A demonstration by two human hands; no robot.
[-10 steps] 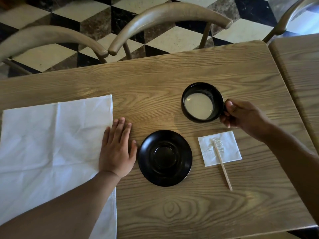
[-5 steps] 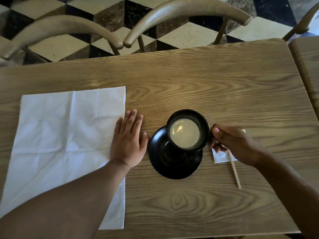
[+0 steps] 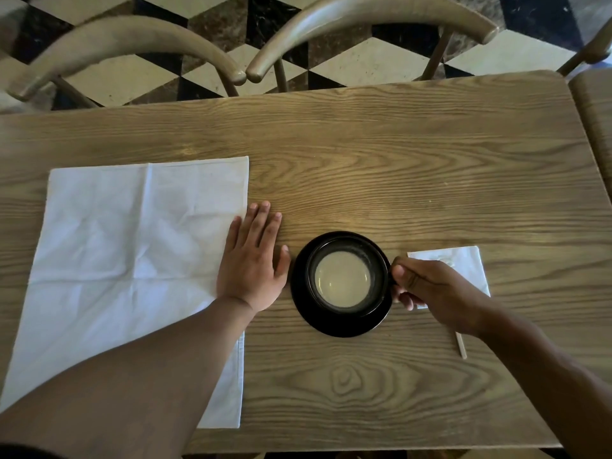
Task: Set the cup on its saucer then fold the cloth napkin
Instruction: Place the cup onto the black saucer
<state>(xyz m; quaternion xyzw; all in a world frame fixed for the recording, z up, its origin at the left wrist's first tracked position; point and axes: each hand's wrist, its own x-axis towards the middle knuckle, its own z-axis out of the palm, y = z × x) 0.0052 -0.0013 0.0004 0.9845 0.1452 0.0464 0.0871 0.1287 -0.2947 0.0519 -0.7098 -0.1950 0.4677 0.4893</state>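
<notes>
Black cup (image 3: 344,276) of pale drink sits on its black saucer (image 3: 318,321), just left of the right hand (image 3: 437,289), whose curled fingers pinch the handle — hidden beneath them. The left hand (image 3: 251,263) lies flat, fingers straight, on the white cloth napkin (image 3: 126,260) edge. A stir stick (image 3: 461,346) shows only its tip.
</notes>
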